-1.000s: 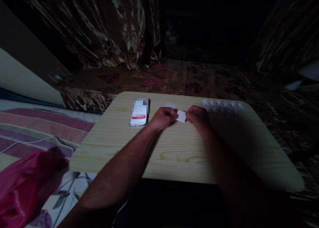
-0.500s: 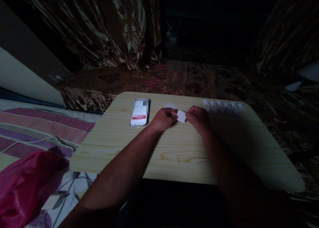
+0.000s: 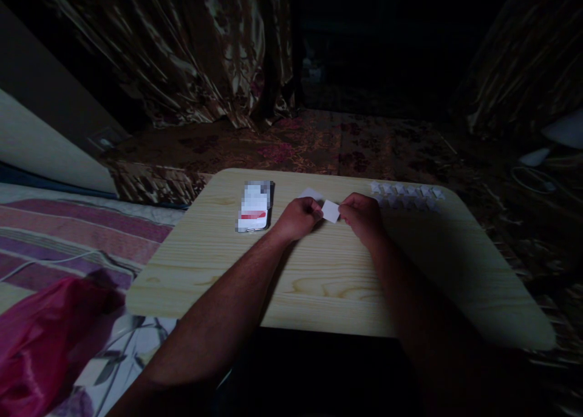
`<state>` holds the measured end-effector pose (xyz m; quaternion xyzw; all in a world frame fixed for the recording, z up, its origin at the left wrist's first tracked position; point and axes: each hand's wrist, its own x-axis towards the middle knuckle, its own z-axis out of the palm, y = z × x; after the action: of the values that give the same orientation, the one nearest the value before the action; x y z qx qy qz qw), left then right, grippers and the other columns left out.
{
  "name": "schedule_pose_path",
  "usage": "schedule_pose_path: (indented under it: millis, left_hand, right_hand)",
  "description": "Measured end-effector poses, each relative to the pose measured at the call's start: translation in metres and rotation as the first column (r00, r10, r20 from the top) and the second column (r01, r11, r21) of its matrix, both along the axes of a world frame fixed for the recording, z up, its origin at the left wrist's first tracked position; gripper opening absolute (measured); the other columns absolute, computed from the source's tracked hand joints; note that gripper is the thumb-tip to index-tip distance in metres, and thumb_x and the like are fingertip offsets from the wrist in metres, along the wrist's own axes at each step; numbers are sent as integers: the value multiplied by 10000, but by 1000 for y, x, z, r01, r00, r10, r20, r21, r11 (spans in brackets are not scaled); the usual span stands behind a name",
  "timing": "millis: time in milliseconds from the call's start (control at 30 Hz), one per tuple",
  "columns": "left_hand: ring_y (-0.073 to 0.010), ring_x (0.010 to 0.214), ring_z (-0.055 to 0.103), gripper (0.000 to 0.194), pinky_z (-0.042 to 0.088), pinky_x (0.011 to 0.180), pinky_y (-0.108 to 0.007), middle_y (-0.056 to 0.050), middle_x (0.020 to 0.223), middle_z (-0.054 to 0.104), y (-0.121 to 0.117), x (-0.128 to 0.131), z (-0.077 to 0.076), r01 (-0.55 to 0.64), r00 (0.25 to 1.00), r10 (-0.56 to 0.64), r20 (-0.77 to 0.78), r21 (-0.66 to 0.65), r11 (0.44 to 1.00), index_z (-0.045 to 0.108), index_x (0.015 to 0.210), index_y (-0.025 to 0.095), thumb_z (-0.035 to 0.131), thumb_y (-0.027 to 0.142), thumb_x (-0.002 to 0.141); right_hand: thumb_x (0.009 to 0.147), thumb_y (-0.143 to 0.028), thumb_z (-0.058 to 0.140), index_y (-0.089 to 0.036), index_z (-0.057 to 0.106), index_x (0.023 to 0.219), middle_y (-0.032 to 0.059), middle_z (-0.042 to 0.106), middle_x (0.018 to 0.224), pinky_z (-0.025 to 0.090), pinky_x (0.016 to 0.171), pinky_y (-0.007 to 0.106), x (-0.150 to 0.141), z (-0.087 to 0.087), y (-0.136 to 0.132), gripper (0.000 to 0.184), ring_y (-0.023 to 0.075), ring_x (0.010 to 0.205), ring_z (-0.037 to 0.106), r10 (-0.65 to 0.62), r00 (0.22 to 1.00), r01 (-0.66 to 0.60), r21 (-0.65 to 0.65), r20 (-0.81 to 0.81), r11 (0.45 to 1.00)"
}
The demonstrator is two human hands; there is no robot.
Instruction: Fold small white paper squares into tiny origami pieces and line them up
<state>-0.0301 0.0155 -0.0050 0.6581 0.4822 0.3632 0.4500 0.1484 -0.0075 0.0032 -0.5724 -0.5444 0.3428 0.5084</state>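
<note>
A small white square of paper (image 3: 330, 211) is held out between my two hands above the table. My left hand (image 3: 301, 218) pinches its left corner between thumb and fingers. At the opposite corner, my right hand (image 3: 361, 215) grips it the same way. Partly hidden behind my left hand lies more white paper (image 3: 311, 194). To the right of my right hand, several small folded white paper pieces (image 3: 410, 190) stand in two rows.
A phone (image 3: 254, 206) with a lit screen lies on the wooden table (image 3: 337, 289), left of my hands. A striped bed cover (image 3: 82, 229) and a pink cloth or bag (image 3: 50, 338) are at the left. Patterned curtains (image 3: 218, 47) hang behind the table.
The paper square has shifted very slightly left and up between my fingers. Both hands keep the same pinch, and everything else looks unchanged.
</note>
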Motion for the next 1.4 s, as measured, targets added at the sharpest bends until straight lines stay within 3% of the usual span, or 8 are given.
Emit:
schedule_pose_path:
  millis: [400, 567, 700, 800, 1000, 1133, 1400]
  left_hand:
    - [-125, 542, 493, 77, 348, 535, -249, -18, 602, 618, 2, 1, -1, -50, 999, 49, -7, -16, 999, 643, 697, 159, 632, 231, 671]
    - [-105, 526, 477, 189, 344, 515, -232, -1, 613, 589, 3, 4, -4, -42, 983, 51, 179, -54, 998, 601, 738, 166, 654, 347, 727]
    - [-97, 536, 502, 294, 359, 509, -224, -8, 673, 619, -2, 9, 1, 49, 935, -6, 354, -111, 993, 595, 792, 161, 735, 397, 685]
    - [-85, 525, 498, 289, 366, 507, -219, -4, 659, 617, -4, 11, 4, 13, 901, 39, 432, -117, 993, 591, 748, 149, 772, 353, 652]
    - [-85, 542, 531, 251, 403, 534, -215, 0, 647, 629, -5, 16, 7, -72, 811, 157, 564, -169, 983, 594, 723, 141, 782, 281, 633]
    - [-90, 544, 548, 271, 414, 539, -217, -5, 648, 643, -7, 19, 7, -72, 788, 173, 592, -190, 979, 592, 734, 143, 788, 296, 627]
    - [-78, 531, 529, 266, 390, 522, -204, -1, 647, 645, -5, 18, 0, -99, 834, 131, 536, -87, 991, 623, 751, 139, 784, 324, 649]
  right_hand:
    - [647, -212, 597, -188, 599, 616, -40, 568, 501, 321, 436, 213, -3, -3, 0, 39, 90, 430, 444, -6, 999, 4, 45, 33, 999]
    - [683, -254, 593, -184, 610, 662, -28, 591, 534, 330, 432, 215, -1, -4, 1, 75, 102, 451, 478, -10, 1000, 11, 58, -12, 998]
    - [697, -286, 607, -181, 618, 699, -27, 592, 549, 346, 443, 218, -5, -5, 1, 106, 101, 463, 478, -3, 995, 11, 79, -105, 997]
    - [699, -298, 617, -178, 623, 712, -24, 594, 558, 356, 448, 224, -9, -4, 0, 122, 100, 463, 479, 25, 988, -13, 76, -151, 997]
    - [686, -289, 617, -181, 625, 706, -37, 565, 517, 349, 450, 222, -13, -4, -3, 111, 97, 452, 469, 69, 994, -67, 29, -79, 997]
    - [675, -274, 614, -182, 612, 672, -35, 572, 531, 356, 456, 224, -13, -8, -2, 92, 101, 468, 481, 138, 989, -138, 9, -47, 990]
    - [688, -286, 632, -185, 601, 670, -39, 564, 522, 357, 458, 226, -12, -6, -4, 107, 101, 462, 478, 165, 985, -166, -4, -58, 986]
